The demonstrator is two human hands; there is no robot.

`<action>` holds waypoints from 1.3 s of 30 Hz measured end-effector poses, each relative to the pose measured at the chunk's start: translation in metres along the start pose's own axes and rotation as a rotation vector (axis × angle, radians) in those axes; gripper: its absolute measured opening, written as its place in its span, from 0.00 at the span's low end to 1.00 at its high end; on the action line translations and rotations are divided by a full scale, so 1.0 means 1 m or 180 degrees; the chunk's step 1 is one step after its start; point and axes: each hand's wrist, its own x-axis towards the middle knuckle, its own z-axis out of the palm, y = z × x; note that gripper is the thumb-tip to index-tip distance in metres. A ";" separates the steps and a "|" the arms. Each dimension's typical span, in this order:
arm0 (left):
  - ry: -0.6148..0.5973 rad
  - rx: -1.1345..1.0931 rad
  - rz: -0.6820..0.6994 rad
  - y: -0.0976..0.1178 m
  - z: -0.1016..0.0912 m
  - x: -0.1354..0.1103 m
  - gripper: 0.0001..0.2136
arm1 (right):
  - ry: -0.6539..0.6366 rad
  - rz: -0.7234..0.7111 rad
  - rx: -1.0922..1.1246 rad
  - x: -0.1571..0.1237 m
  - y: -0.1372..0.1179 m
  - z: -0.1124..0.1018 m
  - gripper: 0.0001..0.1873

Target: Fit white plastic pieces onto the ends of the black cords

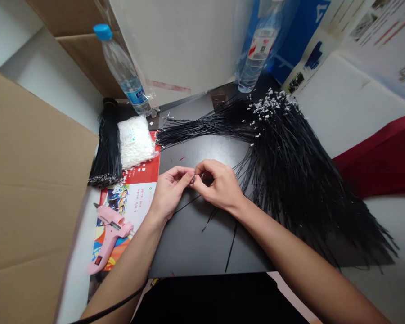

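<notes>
My left hand [168, 191] and my right hand [219, 184] meet fingertip to fingertip above the dark grey table. Both are closed in a pinch on the small end of a thin black wire [188, 205], part of which shows slanting below the fingers. What exactly sits at the wire's end is too small and covered to make out. Just right of my right hand spreads a large heap of black wires [290, 171], many with small white connectors [273, 105] at their far ends. A loose wire end [204, 228] lies under my right wrist.
Behind my hands lies another bundle of black wires [202, 128]. At left are a bag of white connectors [135, 141], a tied wire bundle [106, 144], a pink glue gun [110, 234] and a cardboard box [30, 189]. Two water bottles [126, 76] stand at the back.
</notes>
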 end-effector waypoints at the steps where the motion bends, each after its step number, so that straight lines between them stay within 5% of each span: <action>1: -0.0018 -0.0053 -0.0016 0.000 0.000 0.000 0.15 | 0.0008 0.0006 0.0020 0.000 0.000 0.000 0.04; 23: 0.0082 0.0068 -0.0044 0.000 -0.004 0.003 0.15 | -0.0033 0.0034 -0.0207 0.001 0.006 -0.005 0.05; 39: 0.0148 0.0051 -0.0092 0.002 -0.001 0.002 0.14 | -0.0111 0.0634 0.0735 0.000 0.000 0.000 0.04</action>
